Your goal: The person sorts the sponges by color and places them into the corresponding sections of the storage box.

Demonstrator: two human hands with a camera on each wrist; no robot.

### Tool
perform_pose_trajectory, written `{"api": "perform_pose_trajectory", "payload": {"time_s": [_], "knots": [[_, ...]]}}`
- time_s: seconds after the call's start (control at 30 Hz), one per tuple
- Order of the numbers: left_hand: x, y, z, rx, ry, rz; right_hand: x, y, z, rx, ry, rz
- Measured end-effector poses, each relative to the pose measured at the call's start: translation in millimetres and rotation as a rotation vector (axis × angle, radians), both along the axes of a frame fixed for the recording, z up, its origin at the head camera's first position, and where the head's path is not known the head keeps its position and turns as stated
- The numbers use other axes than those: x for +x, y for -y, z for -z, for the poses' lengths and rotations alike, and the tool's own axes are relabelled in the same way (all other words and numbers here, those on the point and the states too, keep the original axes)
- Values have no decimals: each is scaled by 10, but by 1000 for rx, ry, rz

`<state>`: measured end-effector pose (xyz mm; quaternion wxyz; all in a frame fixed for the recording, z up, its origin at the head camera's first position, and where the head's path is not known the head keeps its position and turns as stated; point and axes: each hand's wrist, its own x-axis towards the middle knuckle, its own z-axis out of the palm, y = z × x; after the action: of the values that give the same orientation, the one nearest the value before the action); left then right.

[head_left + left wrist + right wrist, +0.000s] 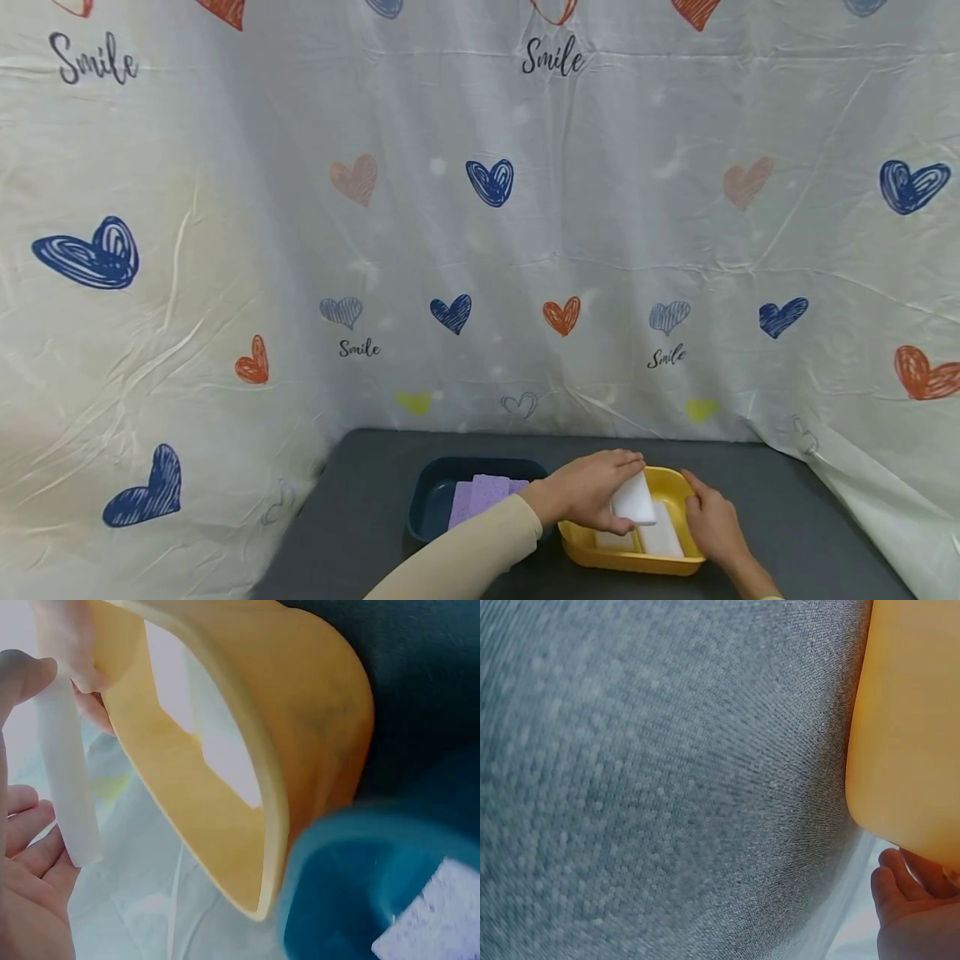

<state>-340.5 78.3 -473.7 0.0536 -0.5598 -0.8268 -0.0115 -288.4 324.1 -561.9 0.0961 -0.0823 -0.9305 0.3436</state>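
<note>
My left hand [592,490] pinches a white sponge block [633,498] between thumb and fingers, above the yellow basin [600,560]. The left wrist view shows this sponge edge-on, with the thumb [34,675] at one end and fingertips at the other. Inside the basin lie more white sponges [663,533], side by side on its floor. At the basin's right side, my right hand [716,525] grips the rim. Its fingers [900,889] are bent against the outer wall in the right wrist view.
Left of the yellow basin stands a dark blue basin [429,500] with several purple sponges [480,493], partly hidden by my left sleeve [480,546]. Both basins stand on a dark grey table [360,508]. A white curtain [420,250] printed with hearts hangs behind and beside it.
</note>
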Motion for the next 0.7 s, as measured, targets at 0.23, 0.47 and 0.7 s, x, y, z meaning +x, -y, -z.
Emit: {"api": "perform_pose_trajectory", "payload": {"time_s": [0.23,0.47,0.7], "knots": [[-77,-117,143,-22,96,-25,-7,7,10,0,-9,13],[-133,-163,313,-71,158,-73,-37,20,32,-21,6,11],[-171,-241,431,-70,131,-14,-39,-2,34,-10,5,23]]}}
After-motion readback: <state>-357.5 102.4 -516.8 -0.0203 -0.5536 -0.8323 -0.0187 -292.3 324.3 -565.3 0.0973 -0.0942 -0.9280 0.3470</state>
